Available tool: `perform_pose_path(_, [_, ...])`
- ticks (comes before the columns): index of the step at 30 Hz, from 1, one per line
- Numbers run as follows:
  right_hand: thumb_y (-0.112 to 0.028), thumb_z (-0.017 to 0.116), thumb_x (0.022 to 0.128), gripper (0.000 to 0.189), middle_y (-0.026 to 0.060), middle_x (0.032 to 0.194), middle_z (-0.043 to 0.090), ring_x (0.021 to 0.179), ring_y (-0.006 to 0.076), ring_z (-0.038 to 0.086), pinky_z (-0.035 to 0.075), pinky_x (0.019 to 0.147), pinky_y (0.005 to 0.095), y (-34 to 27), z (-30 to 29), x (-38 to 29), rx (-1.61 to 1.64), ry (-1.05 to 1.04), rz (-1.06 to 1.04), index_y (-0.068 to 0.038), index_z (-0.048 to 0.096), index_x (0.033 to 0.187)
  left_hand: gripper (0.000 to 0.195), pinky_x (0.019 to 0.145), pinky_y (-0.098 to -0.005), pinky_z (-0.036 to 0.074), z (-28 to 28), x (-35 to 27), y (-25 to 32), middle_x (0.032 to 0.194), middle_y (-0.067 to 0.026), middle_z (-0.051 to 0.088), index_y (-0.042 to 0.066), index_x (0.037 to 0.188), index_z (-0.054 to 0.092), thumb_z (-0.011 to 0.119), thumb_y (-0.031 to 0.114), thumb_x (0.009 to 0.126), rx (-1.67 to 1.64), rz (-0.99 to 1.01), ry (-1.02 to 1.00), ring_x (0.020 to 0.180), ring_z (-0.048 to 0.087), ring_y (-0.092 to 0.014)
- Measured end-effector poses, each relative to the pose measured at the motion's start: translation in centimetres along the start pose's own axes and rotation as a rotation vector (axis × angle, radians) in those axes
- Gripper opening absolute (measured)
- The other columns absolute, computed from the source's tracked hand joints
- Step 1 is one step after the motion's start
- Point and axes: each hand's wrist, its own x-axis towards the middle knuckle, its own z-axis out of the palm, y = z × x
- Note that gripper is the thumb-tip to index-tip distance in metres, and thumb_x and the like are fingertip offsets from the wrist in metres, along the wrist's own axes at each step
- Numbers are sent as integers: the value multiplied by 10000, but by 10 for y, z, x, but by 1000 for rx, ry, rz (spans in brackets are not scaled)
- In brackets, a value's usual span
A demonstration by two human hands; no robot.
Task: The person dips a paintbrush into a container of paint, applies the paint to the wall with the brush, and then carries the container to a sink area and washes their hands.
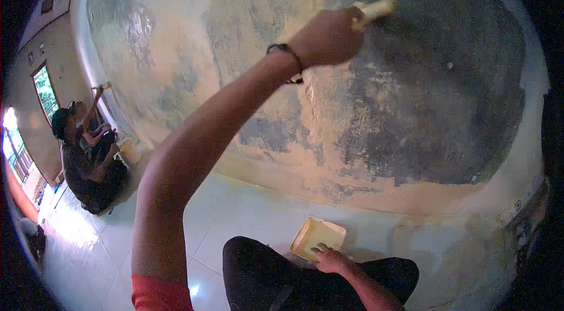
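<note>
My left hand (pixel 330 38), with a dark bracelet at the wrist, is raised to the wall and grips a pale paintbrush (pixel 379 8), slightly blurred. The brush is over the dark grey patch (pixel 440 104) of the wall, near its top; whether it touches cannot be told. Low down, in front of my knees, is a square cream plastic tub (pixel 319 232) with pale contents. My right hand (pixel 330 259) holds its near rim, fingers over the edge.
The patchy, worn wall (pixel 273 104) curves across the view above a tiled floor (pixel 211 227). At the left, a person in a dark cap (pixel 88 170) sits by the wall beside another person with a raised arm (pixel 93 106). A pale bucket (pixel 129 151) stands near them.
</note>
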Motion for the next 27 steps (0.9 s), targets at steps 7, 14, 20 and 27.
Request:
perform_pose_path(7, [-392,453,817,522,256,1259,323,1056,432,437,378,895,462,2,-4,-2,7,65,0,-80,375,1228,399,561,-428,490,16,0,-27,902,-170,525,176,1197,379,423,117,805,682,139,134,655,575,-333])
perform_pose_path(14, [-407,429,823,525,256,1259,318,1041,435,448,376,894,472,-5,-17,-5,43,-38,12,-81,372,1231,571,535,-317,512,-18,8,-106,986,-107,507,318,1266,324,463,50,781,1077,437,334,698,576,-227])
perform_pose_path(20, [-412,425,829,541,264,1253,311,1013,444,463,389,875,487,-11,-23,-7,26,-54,-5,-55,364,1230,524,554,-336,512,-58,-1,-142,927,-75,532,311,1217,388,430,32,776,1015,360,312,705,585,-231])
perform_pose_path(27, [-442,438,821,556,264,1210,368,1005,431,475,402,861,485,-4,-7,-3,12,5,-16,-50,392,1213,456,563,-360,515,-80,-37,-171,916,-74,551,279,1186,412,407,43,796,942,141,271,689,593,-276])
